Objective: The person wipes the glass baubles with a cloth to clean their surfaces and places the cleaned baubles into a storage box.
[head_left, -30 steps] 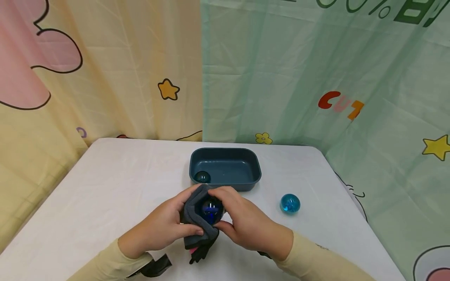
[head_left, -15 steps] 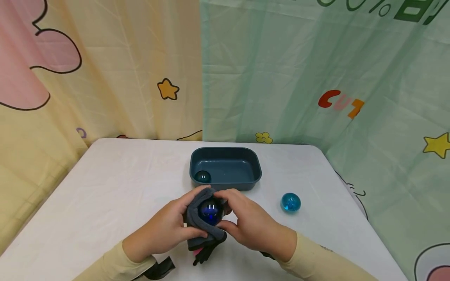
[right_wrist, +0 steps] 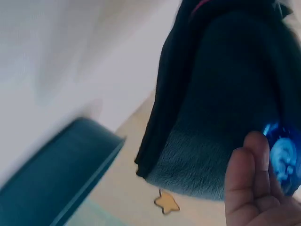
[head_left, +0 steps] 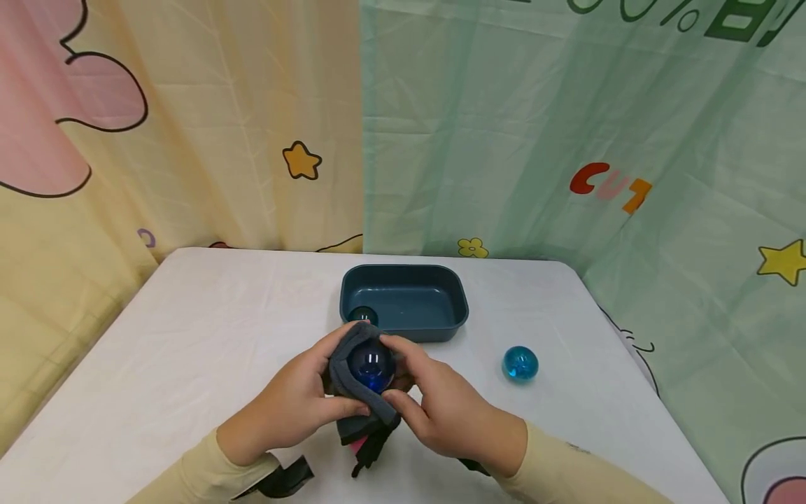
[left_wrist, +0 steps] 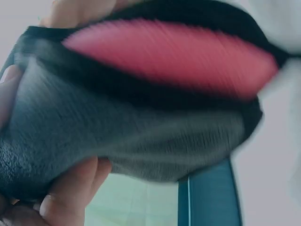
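A dark blue glass ball (head_left: 371, 365) sits partly wrapped in a grey cloth (head_left: 354, 374) with black edging and a pink part. My left hand (head_left: 296, 395) grips the cloth round the ball's left side, its thumb across the near fold. With fingers and thumb, my right hand (head_left: 434, 402) holds the ball's right side. In the right wrist view the ball (right_wrist: 284, 157) shines bright blue behind the fingertips. The left wrist view shows the cloth's underside, where a pink strip (left_wrist: 178, 56) lies between black edges. A black end (head_left: 371, 448) of the cloth hangs down.
Just beyond the hands stands a dark teal tray (head_left: 453, 329), with a dark glass ball (head_left: 363, 315) in its near left corner. A light blue glass ball (head_left: 520, 364) rests on the white table (head_left: 208, 336) at the right. Printed curtains (head_left: 504, 126) hang behind.
Both hands have shifted slightly up and left with the ball and cloth, coming nearer the tray and overlapping the ball inside it. The cloth's hanging end has swung. The light blue ball has stayed put.
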A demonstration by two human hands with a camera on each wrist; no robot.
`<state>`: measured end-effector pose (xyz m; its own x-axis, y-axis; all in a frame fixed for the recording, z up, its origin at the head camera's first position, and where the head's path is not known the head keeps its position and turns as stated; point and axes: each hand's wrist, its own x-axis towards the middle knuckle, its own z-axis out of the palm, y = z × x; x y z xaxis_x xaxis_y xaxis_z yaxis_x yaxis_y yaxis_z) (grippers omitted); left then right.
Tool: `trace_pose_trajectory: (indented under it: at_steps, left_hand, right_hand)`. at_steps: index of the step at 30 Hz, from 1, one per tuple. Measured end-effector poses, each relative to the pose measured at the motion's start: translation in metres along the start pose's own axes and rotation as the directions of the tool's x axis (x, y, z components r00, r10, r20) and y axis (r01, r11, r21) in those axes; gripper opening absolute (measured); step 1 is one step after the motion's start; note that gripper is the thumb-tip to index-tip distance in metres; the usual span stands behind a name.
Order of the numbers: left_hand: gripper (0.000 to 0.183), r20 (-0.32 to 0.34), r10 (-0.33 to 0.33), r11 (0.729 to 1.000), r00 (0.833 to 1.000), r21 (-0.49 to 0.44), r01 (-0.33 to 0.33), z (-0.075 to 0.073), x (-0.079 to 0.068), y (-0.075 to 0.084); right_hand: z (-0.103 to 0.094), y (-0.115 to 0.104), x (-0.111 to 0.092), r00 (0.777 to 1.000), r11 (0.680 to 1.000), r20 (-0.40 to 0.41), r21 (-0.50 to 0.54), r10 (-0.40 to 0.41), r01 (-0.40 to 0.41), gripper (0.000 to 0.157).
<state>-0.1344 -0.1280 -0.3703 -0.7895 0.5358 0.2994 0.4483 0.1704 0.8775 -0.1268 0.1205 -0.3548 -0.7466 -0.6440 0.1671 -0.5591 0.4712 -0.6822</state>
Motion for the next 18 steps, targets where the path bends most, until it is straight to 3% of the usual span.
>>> trace_pose_trajectory:
  at_steps: [3, 6, 9, 11, 15, 18]
  left_hand:
    - [0.095, 0.011, 0.011, 0.999, 1.000, -0.044, -0.010, -0.0011, 0.0002, -0.0002]
    - [0.095, 0.033, 0.022, 0.998, 0.999, -0.064, -0.020, -0.0008, 0.0006, 0.0006]
    - [0.095, 0.048, 0.025, 0.998, 0.999, -0.060, -0.022, -0.0002, 0.0006, 0.0019]
    - [0.094, 0.065, 0.015, 0.998, 0.998, -0.054, -0.012, 0.0004, 0.0006, 0.0029]
    - [0.093, 0.101, -0.006, 1.000, 0.995, -0.021, 0.009, 0.0026, 0.0012, 0.0042]
    - [0.094, 0.096, -0.008, 1.000, 0.995, -0.018, 0.010, 0.0038, 0.0020, 0.0041]
  right_hand:
    - [-0.0047, -0.0013, 0.0001, 0.999, 0.979, 0.016, -0.200, -0.045, 0.047, 0.069]
    - [-0.0066, -0.0009, 0.0012, 0.992, 0.918, -0.007, -0.380, -0.124, 0.112, 0.069]
    - [-0.0070, -0.0006, 0.0009, 0.983, 0.873, -0.026, -0.465, -0.180, 0.147, 0.068]
    - [-0.0067, -0.0008, 0.0005, 0.990, 0.897, -0.019, -0.425, -0.141, 0.120, 0.062]
    - [-0.0044, -0.0004, 0.0000, 1.000, 0.984, 0.014, -0.178, 0.012, -0.009, 0.041]
    - [-0.0021, 0.0000, 0.0000, 0.997, 0.997, -0.002, -0.022, 0.073, -0.073, 0.035]
